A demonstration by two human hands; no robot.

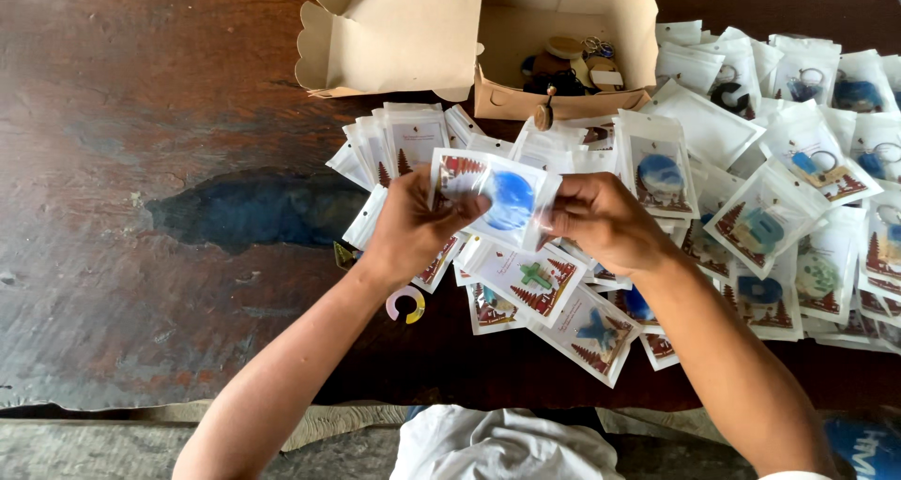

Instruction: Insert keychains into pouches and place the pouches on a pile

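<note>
Left hand (408, 225) and right hand (601, 219) each pinch an edge of one packet (496, 198) holding a blue disc, above scattered packets (751, 161) on a dark surface (141, 161)

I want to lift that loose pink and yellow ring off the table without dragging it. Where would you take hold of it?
The pink and yellow ring lies flat and alone on the dark table, just below the left hand. It is a C shape with a gap. Probably best to come straight down and pinch across the band, one finger inside the hole and one outside, away from the gap.
</note>
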